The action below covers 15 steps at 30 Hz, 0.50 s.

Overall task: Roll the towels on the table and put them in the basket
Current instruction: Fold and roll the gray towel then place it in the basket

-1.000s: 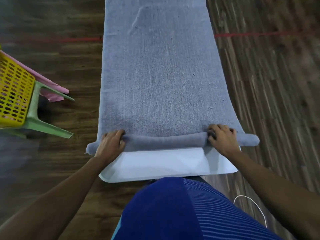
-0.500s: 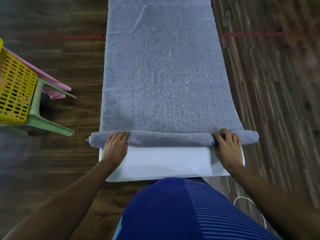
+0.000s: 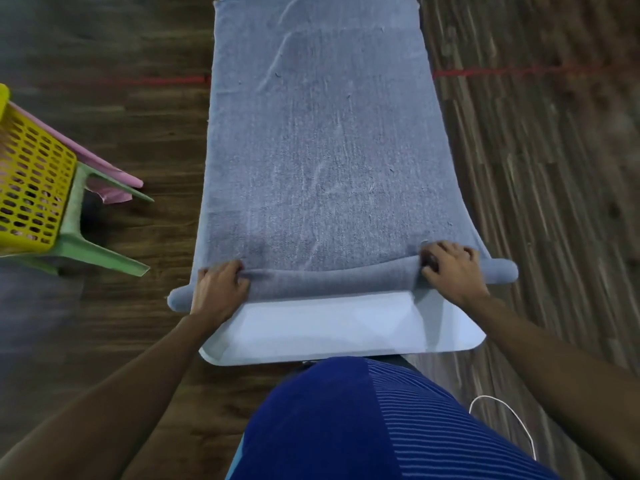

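Head-worn, looking down — close over table (image 3: 329,327)

Dark wood-plank floor (image 3: 138,323), crossed by a thin red line (image 3: 173,79). At left, a green plastic stool (image 3: 100,251) with splayed legs. Lower right, a white cable (image 3: 491,397) looping over the planks.

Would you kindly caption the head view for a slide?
Left hand and right hand grip the rolled end of a grey towel on the table.

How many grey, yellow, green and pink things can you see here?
Grey: 1, the grey terry towel
Yellow: 1, the yellow plastic mesh basket
Green: 1, the green plastic chair
Pink: 1, the pink cloth beside the basket
Total: 4
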Each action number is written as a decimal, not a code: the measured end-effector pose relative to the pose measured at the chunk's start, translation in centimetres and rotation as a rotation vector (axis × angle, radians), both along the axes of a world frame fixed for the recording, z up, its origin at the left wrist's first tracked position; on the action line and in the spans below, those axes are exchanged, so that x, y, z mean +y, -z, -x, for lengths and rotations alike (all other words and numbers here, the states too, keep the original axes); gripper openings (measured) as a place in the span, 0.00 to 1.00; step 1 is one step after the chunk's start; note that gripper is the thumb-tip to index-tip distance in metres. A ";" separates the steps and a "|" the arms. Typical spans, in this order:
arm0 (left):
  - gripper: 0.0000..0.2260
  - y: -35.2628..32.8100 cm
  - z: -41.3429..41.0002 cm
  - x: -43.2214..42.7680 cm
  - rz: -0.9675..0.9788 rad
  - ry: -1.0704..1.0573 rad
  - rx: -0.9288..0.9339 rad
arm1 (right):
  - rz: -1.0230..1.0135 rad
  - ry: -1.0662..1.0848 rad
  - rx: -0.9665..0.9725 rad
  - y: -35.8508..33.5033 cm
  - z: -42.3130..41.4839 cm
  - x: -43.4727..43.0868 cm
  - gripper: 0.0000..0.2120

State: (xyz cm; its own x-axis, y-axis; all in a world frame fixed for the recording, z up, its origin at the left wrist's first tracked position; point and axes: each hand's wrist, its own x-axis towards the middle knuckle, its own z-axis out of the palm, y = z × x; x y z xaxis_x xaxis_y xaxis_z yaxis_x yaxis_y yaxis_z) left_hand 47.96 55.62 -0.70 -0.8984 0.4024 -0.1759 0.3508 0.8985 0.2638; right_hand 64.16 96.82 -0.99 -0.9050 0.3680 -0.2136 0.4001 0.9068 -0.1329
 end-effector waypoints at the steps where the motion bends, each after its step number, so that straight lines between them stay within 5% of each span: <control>1: 0.04 0.0 -0.1 -0.1 -0.024 -0.027 0.092 | -0.025 0.028 0.066 0.0 0.1 0.0 0.14; 4: 0.11 0.4 -1.0 -0.3 -0.060 0.099 0.203 | -0.021 0.010 0.125 0.0 -0.2 -0.9 0.15; 9: 0.25 2.3 -2.4 -1.0 0.136 0.227 0.016 | -0.012 -0.069 0.026 1.3 -2.3 -1.8 0.28; 15: 0.09 0.6 -1.2 0.3 0.050 0.184 0.027 | 0.014 -0.002 -0.096 0.3 -1.0 -1.4 0.17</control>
